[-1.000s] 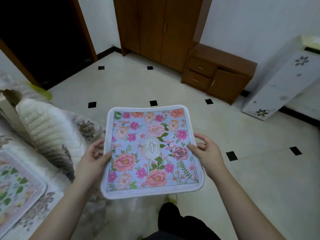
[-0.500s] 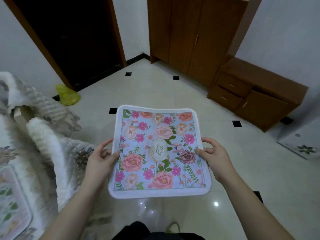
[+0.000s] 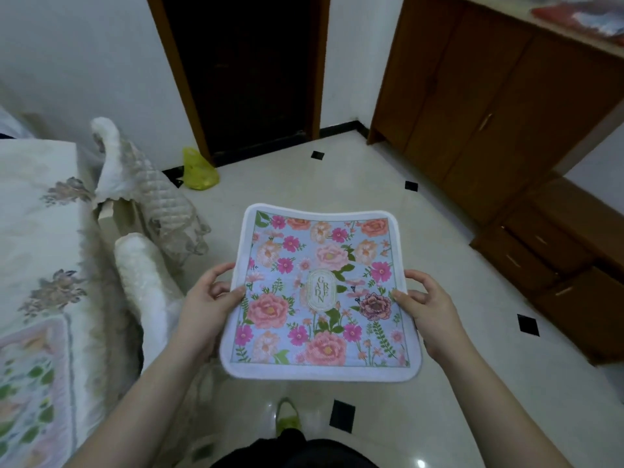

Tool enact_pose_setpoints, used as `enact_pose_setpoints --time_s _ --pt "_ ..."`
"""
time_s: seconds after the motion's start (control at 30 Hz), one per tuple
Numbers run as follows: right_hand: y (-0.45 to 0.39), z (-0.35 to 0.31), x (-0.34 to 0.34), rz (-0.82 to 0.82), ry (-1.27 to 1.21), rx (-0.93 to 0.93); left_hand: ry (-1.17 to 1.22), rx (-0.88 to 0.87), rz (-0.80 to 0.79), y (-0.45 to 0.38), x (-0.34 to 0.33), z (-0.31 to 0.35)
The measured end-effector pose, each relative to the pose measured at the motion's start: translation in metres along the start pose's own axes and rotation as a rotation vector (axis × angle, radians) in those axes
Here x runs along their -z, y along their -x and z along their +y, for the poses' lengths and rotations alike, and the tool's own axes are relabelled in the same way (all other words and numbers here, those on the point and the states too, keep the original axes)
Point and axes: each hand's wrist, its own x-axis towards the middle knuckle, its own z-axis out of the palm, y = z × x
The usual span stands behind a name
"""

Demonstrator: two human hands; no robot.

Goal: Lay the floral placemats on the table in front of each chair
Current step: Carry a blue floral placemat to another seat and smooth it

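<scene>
From the head view, the left hand (image 3: 206, 305) and right hand (image 3: 429, 309) each pinch a side edge of the floral placemat (image 3: 320, 292), holding it flat in the air above the tiled floor (image 3: 456, 383), beside the cloth-covered worktop (image 3: 37, 231) and covered chairs (image 3: 145, 278).
</scene>
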Motion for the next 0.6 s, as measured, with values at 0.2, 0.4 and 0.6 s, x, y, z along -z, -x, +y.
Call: enact_pose_setpoints --time_s 0.2,0.4,0.6 --pt "-0.065 -0.043 -0.044 -0.038 -0.016 0.022 -0.023 -0.06 0.038 -0.069 0.02 0.045" --pt "-0.117 -0.073 -0.079 -0.107 -0.02 0.035 0.045 -0.089 0.099 -0.111 0.037 0.065" --pt "-0.181 -0.097 -0.1 -0.175 -0.01 0.034 0.034 -0.089 0.168 -0.155 0.036 0.073"
